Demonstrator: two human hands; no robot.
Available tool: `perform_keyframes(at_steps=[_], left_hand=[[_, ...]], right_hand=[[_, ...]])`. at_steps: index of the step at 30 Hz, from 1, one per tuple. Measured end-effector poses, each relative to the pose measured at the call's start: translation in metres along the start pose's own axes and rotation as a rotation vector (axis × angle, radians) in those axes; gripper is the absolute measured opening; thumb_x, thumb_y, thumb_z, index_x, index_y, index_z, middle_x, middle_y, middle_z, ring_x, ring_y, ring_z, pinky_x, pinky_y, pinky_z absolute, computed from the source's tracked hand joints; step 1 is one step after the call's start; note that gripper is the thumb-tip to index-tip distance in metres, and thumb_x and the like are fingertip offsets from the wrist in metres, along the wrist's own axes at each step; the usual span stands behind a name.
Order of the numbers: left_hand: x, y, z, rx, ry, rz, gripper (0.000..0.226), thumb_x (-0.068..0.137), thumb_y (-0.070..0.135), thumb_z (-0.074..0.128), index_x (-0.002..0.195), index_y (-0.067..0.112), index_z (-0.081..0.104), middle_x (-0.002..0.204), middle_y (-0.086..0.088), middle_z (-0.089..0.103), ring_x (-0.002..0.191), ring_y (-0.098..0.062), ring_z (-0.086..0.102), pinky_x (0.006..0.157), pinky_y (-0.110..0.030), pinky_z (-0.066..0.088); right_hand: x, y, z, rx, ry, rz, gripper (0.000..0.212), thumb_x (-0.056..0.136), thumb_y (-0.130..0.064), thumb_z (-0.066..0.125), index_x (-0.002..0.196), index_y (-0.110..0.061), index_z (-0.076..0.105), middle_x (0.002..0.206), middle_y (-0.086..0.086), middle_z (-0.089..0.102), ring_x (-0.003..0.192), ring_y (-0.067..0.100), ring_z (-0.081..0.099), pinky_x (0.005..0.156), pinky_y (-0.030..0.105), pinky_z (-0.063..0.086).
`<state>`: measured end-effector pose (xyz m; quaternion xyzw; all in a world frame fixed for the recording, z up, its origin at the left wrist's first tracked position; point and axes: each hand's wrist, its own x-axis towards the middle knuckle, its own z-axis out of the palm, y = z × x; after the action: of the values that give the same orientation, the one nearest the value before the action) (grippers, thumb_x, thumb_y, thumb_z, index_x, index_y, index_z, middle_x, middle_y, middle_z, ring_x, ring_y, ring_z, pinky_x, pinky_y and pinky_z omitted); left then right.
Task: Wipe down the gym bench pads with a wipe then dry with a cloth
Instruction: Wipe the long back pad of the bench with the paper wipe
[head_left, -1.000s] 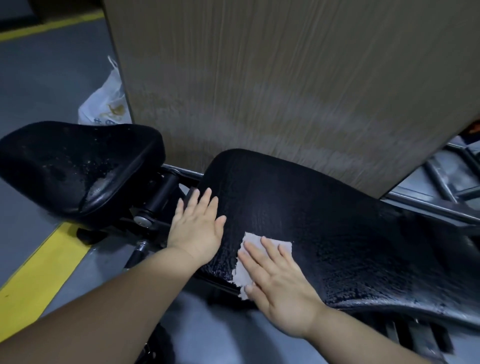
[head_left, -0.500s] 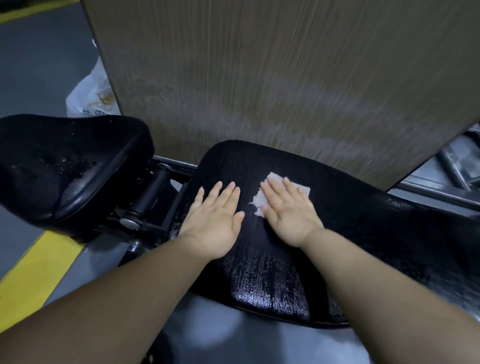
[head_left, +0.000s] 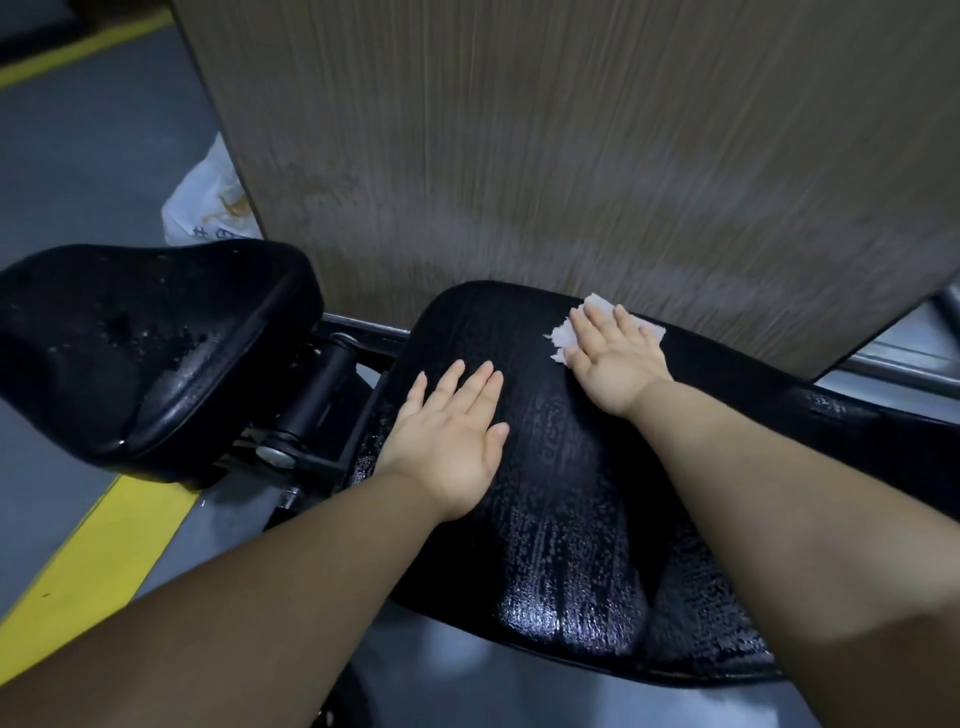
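White wipe (head_left: 561, 338) crumpled, flat under right hand (head_left: 615, 358) at far edge of long black bench pad (head_left: 571, 519); fingers straight, pressing it down; left hand (head_left: 452, 431) flat-palmed on same pad nearer seat; hands apart; pad wet, beaded, streaked; seat pad (head_left: 145, 353) at left, droplets on it; black roller hinge (head_left: 317, 395) between pads; wood-grain panel (head_left: 519, 156) just behind; grey floor (head_left: 78, 156), yellow stripe (head_left: 93, 561); white plastic bag (head_left: 208, 208) beside panel.
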<state>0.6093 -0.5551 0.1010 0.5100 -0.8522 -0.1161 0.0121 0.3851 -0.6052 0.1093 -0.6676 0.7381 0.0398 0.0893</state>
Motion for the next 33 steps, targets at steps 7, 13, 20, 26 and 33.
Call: perform_keyframes(at_steps=[7, 13, 20, 26, 33], left_hand=[[0.002, 0.0, 0.0, 0.013, -0.009, -0.02, 0.056, 0.104, 0.042, 0.01, 0.156, 0.025, -0.003, 0.162, 0.013, -0.009, 0.148, -0.012, -0.014, 0.121, -0.041, -0.01], [0.001, 0.007, -0.003, 0.039, -0.059, -0.053, 0.057, 0.104, 0.041, 0.01, 0.155, 0.023, -0.005, 0.162, 0.01, -0.011, 0.149, -0.014, -0.013, 0.121, -0.042, -0.008], [0.003, 0.025, -0.004, 0.026, -0.087, -0.082, 0.059, 0.104, 0.041, 0.014, 0.156, 0.018, -0.004, 0.163, 0.004, -0.011, 0.149, -0.017, -0.013, 0.121, -0.042, -0.007], [0.012, 0.056, 0.005, 0.03, -0.076, 0.024, 0.061, 0.103, 0.047, 0.011, 0.156, 0.019, -0.003, 0.163, 0.006, -0.01, 0.149, -0.016, -0.014, 0.121, -0.043, -0.008], [0.02, 0.063, 0.012, 0.046, -0.024, 0.054, 0.063, 0.102, 0.049, 0.012, 0.156, 0.02, -0.004, 0.163, 0.007, -0.011, 0.149, -0.016, -0.015, 0.12, -0.045, -0.009]], right_hand=[[-0.105, -0.009, 0.015, -0.035, -0.064, -0.131, 0.067, 0.092, -0.055, -0.003, 0.153, -0.027, -0.004, 0.16, -0.008, -0.013, 0.146, 0.022, -0.016, 0.117, 0.04, -0.009], [-0.206, -0.007, 0.048, -0.056, 0.039, -0.239, 0.065, 0.099, -0.052, 0.004, 0.149, -0.018, 0.029, 0.156, 0.0, 0.027, 0.143, 0.032, 0.023, 0.115, 0.046, 0.015], [-0.221, 0.0, 0.051, -0.065, 0.021, -0.245, 0.059, 0.1, -0.051, 0.011, 0.148, -0.023, 0.031, 0.154, -0.003, 0.03, 0.142, 0.03, 0.028, 0.109, 0.043, 0.013], [-0.176, 0.013, 0.035, 0.022, 0.015, -0.148, 0.084, 0.079, -0.068, -0.016, 0.152, -0.032, 0.0, 0.157, -0.016, -0.01, 0.146, 0.017, -0.017, 0.117, 0.037, -0.012], [-0.098, 0.039, 0.013, 0.009, -0.003, 0.009, 0.056, 0.101, -0.047, 0.014, 0.153, -0.031, 0.0, 0.16, -0.011, -0.008, 0.146, 0.017, -0.015, 0.118, 0.038, -0.008]])
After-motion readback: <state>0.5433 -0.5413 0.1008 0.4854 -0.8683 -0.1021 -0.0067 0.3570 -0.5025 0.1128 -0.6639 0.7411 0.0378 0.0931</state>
